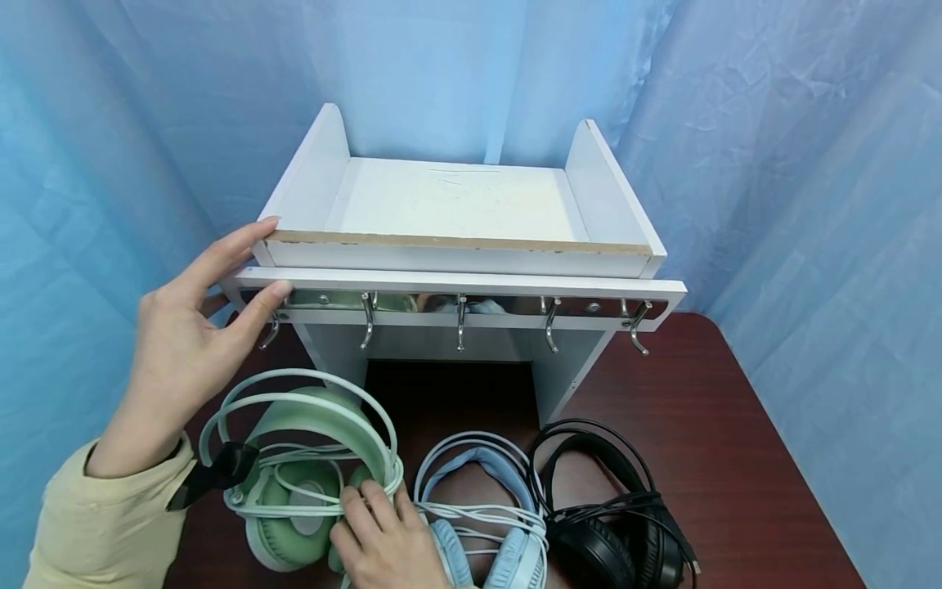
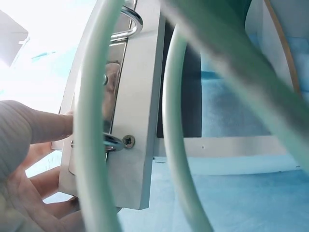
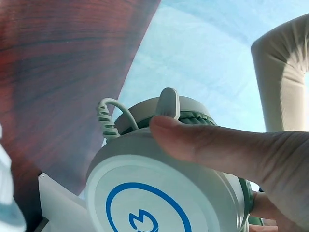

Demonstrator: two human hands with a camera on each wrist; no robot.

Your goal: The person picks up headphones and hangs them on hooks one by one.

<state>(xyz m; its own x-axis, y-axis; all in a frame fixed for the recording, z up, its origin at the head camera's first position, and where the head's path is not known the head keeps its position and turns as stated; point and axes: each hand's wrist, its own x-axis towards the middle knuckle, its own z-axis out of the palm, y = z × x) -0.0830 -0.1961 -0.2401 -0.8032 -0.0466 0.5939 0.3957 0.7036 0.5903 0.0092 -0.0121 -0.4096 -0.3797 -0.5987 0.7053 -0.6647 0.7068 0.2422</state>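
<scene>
Green headphones [image 1: 287, 528], before the left end of the white rack [image 1: 456, 200], are gripped at an ear cup [image 3: 140, 174] by the right hand [image 1: 386, 536], thumb across the shell, fingers bent. Left hand [image 1: 180, 343]: thumb and fingers clasping the rack's edge. Blue headphones [image 1: 513, 556] and black headphones [image 1: 596, 552] lie on the bench [image 1: 743, 458].

- I see pale-green over-ear headphones [image 1: 287, 483] between seven and eight o'clock in my head view, held headband-up, cable [image 1: 294, 512] wrapped round, blue-ringed logo on one earcup [image 3: 145, 169].
- My white shelf unit [image 1: 456, 258] stands toward twelve, five metal hooks [image 1: 461, 315] along its front.
</scene>
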